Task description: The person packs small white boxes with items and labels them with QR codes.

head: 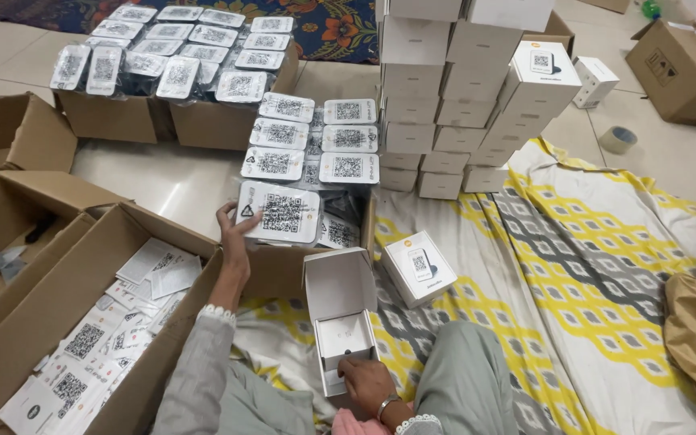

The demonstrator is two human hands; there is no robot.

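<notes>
I count: one open white box (341,322), one closed box (418,267) beside it, one tape roll (619,139), two hands.
</notes>
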